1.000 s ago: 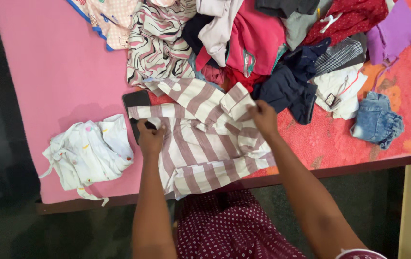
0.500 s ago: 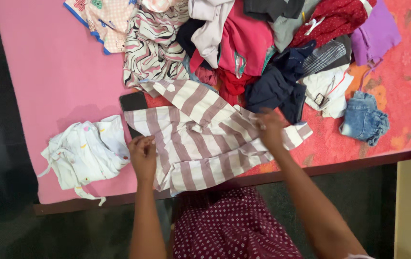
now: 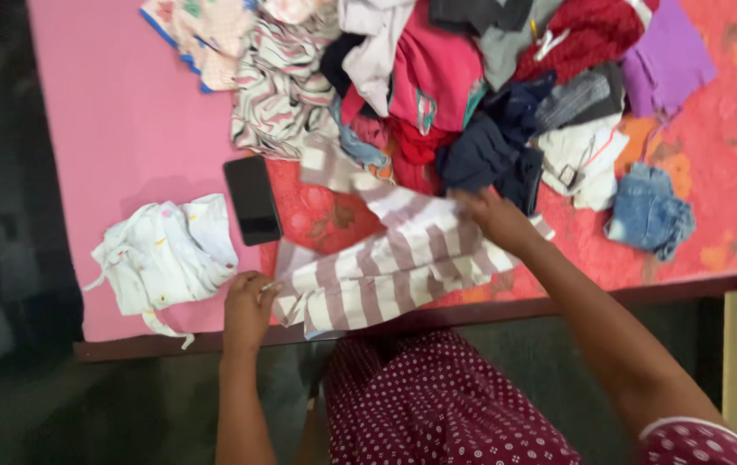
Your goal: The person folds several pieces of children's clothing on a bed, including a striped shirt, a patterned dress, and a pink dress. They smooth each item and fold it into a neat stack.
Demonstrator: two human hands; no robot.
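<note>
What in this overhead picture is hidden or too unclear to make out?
Head view:
- Right hand fingertips: blurred, buried in the striped shirt.
- Left hand: its grip on the shirt's corner is hidden beneath the fingers.
- Clothes pile: cut off by the top edge.
- Phone: screen dark.

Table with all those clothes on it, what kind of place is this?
Probably a room at home where laundry gets folded. A table with a pink cover holds a heap of mixed clothes, a folded white garment and a phone. Both hands, left hand and right hand, grip a striped shirt.
</note>
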